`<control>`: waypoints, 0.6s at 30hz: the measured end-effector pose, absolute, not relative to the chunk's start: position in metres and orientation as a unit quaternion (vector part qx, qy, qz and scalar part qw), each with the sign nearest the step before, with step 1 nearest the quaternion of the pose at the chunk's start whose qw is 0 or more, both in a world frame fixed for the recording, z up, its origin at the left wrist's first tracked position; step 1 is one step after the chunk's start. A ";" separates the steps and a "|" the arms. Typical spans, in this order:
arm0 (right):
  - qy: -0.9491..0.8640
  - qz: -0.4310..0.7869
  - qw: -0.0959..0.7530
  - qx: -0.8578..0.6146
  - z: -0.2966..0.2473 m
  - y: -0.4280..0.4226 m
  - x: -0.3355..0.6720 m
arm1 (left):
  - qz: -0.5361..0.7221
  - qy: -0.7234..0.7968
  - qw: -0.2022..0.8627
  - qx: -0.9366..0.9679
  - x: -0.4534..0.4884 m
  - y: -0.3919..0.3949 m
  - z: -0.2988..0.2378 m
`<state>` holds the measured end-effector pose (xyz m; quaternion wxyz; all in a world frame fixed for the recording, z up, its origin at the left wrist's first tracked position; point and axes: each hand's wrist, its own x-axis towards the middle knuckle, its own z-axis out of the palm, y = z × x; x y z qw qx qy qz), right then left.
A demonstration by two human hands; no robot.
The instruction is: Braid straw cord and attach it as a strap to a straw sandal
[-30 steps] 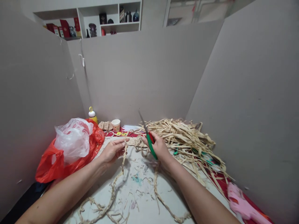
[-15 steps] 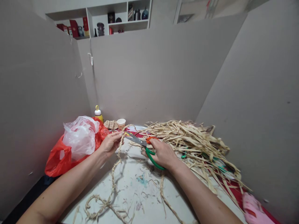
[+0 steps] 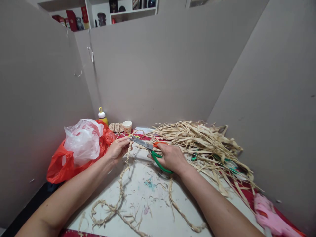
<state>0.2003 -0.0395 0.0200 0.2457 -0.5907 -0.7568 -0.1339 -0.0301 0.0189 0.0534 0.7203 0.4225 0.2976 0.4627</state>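
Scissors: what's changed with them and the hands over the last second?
The scissors, which pointed up and away, have swung left, bringing their tips to the left hand; the blades, parted half a second ago, now look nearly closed. The right hand has kept hold of them, and the left hand still pinches the braided cord. Nothing was let go. The straw pile and cup stayed put.
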 end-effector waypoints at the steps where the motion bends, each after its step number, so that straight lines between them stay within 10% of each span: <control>1: -0.755 -0.133 0.249 -0.592 0.020 -0.040 0.201 | 0.464 0.299 0.719 0.422 -0.030 0.019 0.053; 18: -0.595 0.245 0.526 -0.556 0.032 -0.040 0.172 | 0.383 0.308 0.750 0.444 -0.022 0.005 0.045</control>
